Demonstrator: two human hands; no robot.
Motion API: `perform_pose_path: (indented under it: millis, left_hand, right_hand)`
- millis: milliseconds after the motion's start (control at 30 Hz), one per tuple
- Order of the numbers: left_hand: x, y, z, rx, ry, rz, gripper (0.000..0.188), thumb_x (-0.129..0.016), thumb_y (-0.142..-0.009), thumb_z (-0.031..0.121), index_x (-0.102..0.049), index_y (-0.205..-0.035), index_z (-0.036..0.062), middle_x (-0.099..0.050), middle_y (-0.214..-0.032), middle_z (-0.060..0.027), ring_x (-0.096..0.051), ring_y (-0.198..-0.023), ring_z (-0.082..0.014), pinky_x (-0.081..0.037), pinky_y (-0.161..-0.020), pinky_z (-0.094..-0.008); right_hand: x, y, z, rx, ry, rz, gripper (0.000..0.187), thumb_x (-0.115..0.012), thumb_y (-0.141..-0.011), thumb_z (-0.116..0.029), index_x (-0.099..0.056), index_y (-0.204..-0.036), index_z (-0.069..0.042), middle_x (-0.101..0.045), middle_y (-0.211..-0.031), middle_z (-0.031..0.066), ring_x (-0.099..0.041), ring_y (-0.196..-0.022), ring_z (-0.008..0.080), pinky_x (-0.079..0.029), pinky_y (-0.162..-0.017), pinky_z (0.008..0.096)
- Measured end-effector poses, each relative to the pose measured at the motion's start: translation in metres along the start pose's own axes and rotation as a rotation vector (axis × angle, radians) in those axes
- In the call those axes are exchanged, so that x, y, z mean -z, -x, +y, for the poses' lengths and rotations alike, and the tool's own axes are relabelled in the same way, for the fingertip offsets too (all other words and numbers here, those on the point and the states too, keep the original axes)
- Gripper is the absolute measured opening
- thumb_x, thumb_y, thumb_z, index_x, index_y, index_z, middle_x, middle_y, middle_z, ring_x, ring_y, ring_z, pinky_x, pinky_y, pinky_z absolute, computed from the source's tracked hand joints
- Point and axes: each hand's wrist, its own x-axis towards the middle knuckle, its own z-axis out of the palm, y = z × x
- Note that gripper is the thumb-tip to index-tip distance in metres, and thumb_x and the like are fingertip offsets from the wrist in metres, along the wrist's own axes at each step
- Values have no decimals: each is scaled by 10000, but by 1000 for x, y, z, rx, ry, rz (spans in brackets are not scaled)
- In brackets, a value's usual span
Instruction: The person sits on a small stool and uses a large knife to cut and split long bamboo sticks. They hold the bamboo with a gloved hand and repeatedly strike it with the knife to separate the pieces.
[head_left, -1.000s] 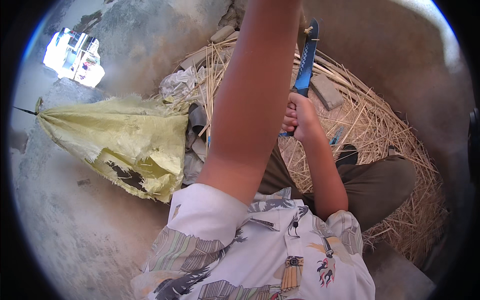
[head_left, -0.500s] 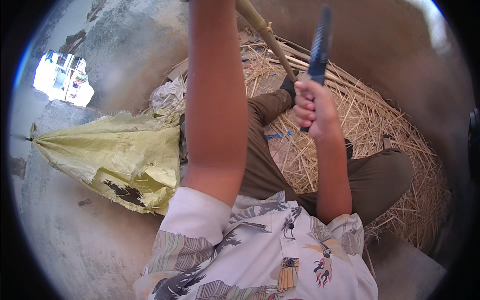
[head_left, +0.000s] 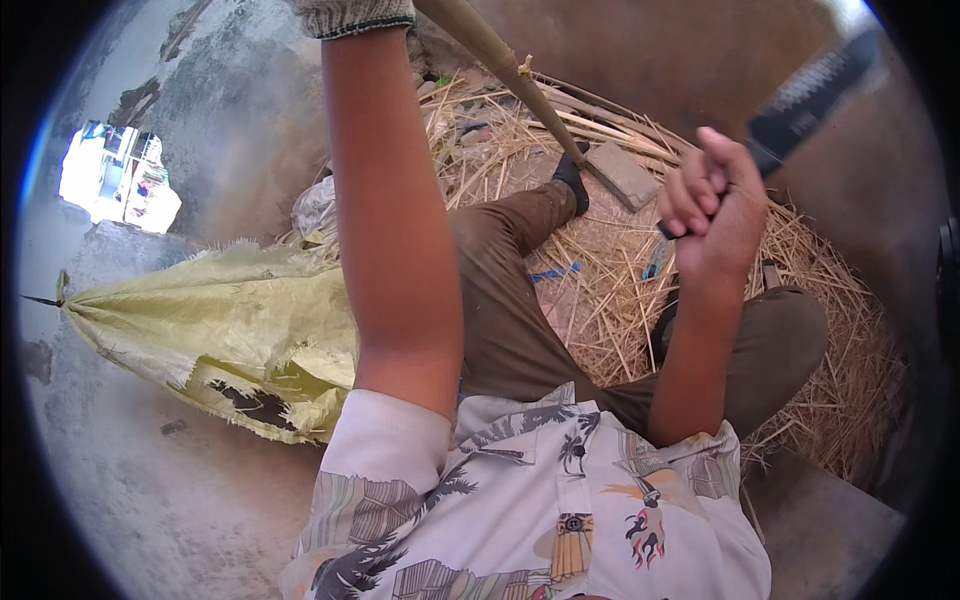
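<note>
My right hand (head_left: 715,205) is closed around the handle of a knife (head_left: 812,95), its broad dark blade tilted up to the right, slightly blurred. My left hand (head_left: 355,15) wears a knitted glove with a green-edged cuff and reaches to the top edge, where its fingers are cut off from view. Just right of that glove a bamboo pole (head_left: 490,50) slants down from the top edge. Its lower end comes down beside my shoe (head_left: 571,182) and a flat greyish-brown block (head_left: 622,175). The blade is apart from the pole.
Straw-like strips and shavings (head_left: 820,320) cover the floor around my legs. Longer strips lie along the wall behind. To the left a torn yellow woven sack (head_left: 220,310) hangs from a tied corner near a wall opening (head_left: 120,180). A blue scrap (head_left: 553,272) lies between my legs.
My right hand has swung right, and the knife has gone from nearly upright to leaning right. My left arm and the pole's upper part have shifted left, bringing the glove into view.
</note>
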Motion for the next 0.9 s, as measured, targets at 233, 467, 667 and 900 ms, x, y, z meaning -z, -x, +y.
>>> perform_pose_path:
  millis: [233, 467, 667, 900]
  left_hand:
    - [-8, 10, -1, 75, 56, -170, 324, -584, -979, 201, -498, -671, 147, -428, -524, 45, -376, -370, -68, -304, -348, -236]
    - [1, -1, 11, 73, -34, -253, 342, -512, -1003, 193, -476, -668, 129, -409, -499, 26, -377, -359, -94, -319, -348, -252]
    - [-24, 11, 5, 43, -38, -422, 378, -489, -1012, 205, -461, -643, 126, -414, -485, 14, -379, -352, -110, -324, -347, -260]
    - [-12, -1, -5, 170, 68, -539, 392, -523, -1020, 261, -473, -650, 141, -396, -485, 33, -371, -349, -103, -307, -335, -262]
  right_hand:
    - [20, 4, 145, -938, 137, -168, 319, -611, -851, -160, -383, -628, -143, -342, -495, -42, -328, -361, 86, -260, -363, 280]
    - [-2, 3, 34, 417, -244, 43, 321, -546, -881, -127, -356, -624, -150, -322, -485, -44, -282, -348, 91, -250, -347, 308]
    - [7, 6, 140, -818, 177, -58, 362, -597, -831, -135, -328, -589, -156, -318, -462, -34, -292, -338, 98, -238, -340, 295]
    - [5, -10, 67, 397, -282, 113, 360, -557, -854, -149, -324, -581, -166, -291, -466, -48, -262, -350, 77, -215, -342, 297]
